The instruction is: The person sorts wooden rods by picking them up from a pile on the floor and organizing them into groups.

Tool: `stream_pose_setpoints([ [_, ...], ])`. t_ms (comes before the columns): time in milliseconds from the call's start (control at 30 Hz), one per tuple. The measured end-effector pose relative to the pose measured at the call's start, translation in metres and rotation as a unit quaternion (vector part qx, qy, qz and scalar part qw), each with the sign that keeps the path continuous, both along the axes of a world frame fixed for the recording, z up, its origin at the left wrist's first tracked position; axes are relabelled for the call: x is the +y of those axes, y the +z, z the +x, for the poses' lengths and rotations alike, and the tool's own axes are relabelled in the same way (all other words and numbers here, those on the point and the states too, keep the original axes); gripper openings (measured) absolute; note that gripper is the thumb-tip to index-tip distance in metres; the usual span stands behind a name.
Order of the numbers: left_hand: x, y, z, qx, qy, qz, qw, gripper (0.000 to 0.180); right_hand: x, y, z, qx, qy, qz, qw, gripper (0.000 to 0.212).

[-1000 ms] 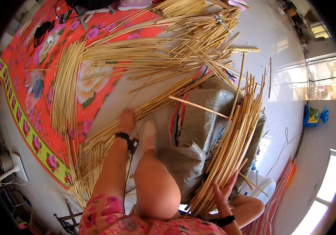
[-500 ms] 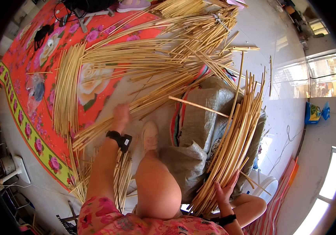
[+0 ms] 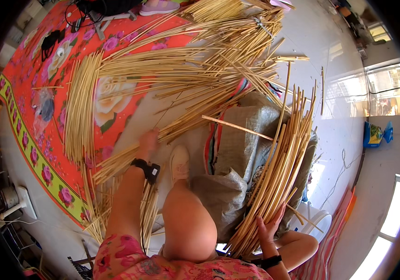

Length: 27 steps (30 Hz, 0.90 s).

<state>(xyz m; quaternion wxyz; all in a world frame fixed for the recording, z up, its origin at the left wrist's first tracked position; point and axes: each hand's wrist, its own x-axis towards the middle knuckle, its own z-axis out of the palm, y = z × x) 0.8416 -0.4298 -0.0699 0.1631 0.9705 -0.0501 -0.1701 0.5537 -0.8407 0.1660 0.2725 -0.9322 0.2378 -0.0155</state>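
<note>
Over a loose row of straw-coloured stalks (image 3: 181, 125) on the floor, my left hand (image 3: 148, 141) reaches down, with fingers smeared by motion. Whether it grips any of them is not clear. My right hand (image 3: 268, 227) lies round the lower part of a thick bundle of stalks (image 3: 281, 163), its thumb on the near face and its fingers along the right side. That bundle rests slantwise on a grey woven sack (image 3: 239, 126) across my lap side. One single stalk (image 3: 237, 127) sticks out to the left from the bundle.
More stalks (image 3: 81, 112) lie in a straight row on a red flowered mat (image 3: 27, 112). A large tangled pile (image 3: 237, 51) spreads at the far side. Loose stalks (image 3: 148, 210) lie by my left forearm. A white bucket (image 3: 319, 219) stands at the right, near a striped cloth (image 3: 323, 247).
My left hand has shifted slightly right and nearer to me. The near ends of the stalks under it have moved a little to the right. My right hand and its bundle stay in place.
</note>
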Motion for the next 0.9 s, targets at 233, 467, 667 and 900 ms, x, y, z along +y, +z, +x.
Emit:
stream_pose_setpoints([
  [233,-0.051,-0.015,-0.021,-0.116,-0.018,-0.052,0.992,0.05,0.0,0.0,0.0,0.006,-0.005,-0.002,1.0,0.102],
  [467,-0.055,-0.033,-0.014,-0.12,-0.01,0.002,0.993,0.032,0.005,0.005,0.004,0.018,-0.011,-0.002,1.0,0.099],
  [667,-0.042,-0.026,-0.004,-0.095,-0.021,-0.002,0.995,0.024,0.001,0.002,0.002,0.023,-0.023,0.002,0.999,0.103],
  [900,-0.024,0.018,0.002,-0.05,-0.028,0.037,0.998,0.034,0.002,0.002,-0.001,0.013,-0.013,-0.01,1.0,0.103],
])
